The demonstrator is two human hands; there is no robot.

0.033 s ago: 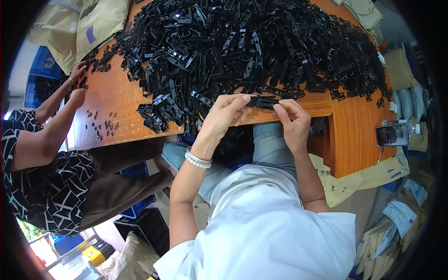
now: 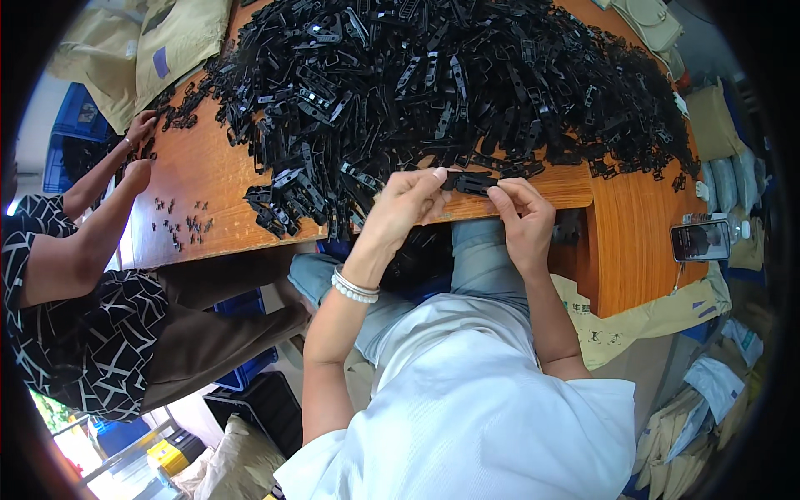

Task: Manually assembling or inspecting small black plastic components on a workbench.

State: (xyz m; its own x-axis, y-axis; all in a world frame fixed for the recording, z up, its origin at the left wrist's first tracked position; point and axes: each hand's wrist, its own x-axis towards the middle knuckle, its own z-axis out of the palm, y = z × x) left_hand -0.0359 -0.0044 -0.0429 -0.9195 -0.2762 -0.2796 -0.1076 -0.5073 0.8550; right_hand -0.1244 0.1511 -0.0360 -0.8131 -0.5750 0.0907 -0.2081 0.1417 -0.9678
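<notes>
A small, long black plastic part [image 2: 473, 183] is held level over the table's front edge, between my two hands. My left hand [image 2: 407, 202], with white bracelets at its wrist, pinches the part's left end. At the other end, the thumb and fingers of my right hand [image 2: 525, 218] close on it. Just beyond my hands a great heap of similar black plastic parts [image 2: 400, 92] covers the table. Some loose parts [image 2: 287, 200] lie at the heap's near left edge. Fine detail of the held part is too small to make out.
The wooden table [image 2: 200, 150] has small dark pieces [image 2: 185, 225] scattered at its left, near a co-worker's hands [image 2: 140, 150]. Paper sacks [image 2: 179, 50] stand at the far left. A phone [image 2: 701, 241] is propped by the right edge, above a yellowish sack [image 2: 621, 329].
</notes>
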